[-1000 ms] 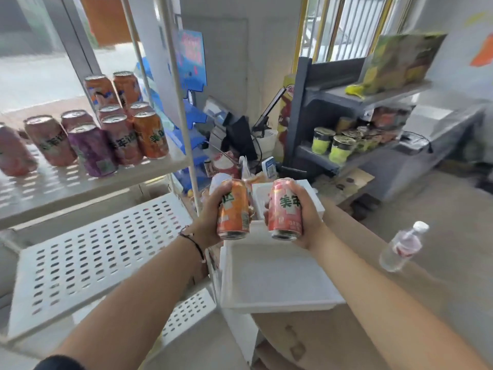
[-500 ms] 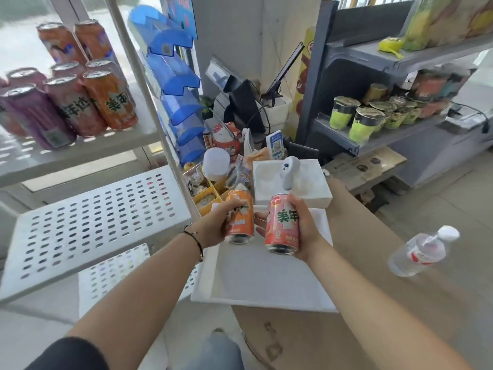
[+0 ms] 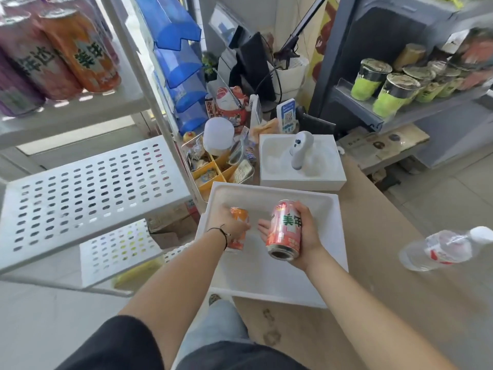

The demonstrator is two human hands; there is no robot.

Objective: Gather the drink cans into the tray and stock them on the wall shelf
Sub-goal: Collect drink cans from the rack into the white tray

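Note:
My left hand (image 3: 228,227) grips an orange can (image 3: 239,237) low inside the white tray (image 3: 269,194), which lies on the brown counter. My right hand (image 3: 304,236) holds a pink can (image 3: 285,229) tilted above the tray's middle, its bottom toward me. Several cans (image 3: 80,53), orange, pink and purple, stand on the white wall shelf (image 3: 80,110) at upper left. The perforated shelf (image 3: 88,190) below it holds nothing.
A smaller white box with a white scanner (image 3: 300,149) stands behind the tray. A yellow organiser (image 3: 213,173) with small goods sits left of the box. A clear water bottle (image 3: 448,248) lies on the counter at right. A dark rack with green cups (image 3: 386,94) is far right.
Both hands have come down from chest height with their cans into the tray. The view tipped downward and closer to the counter.

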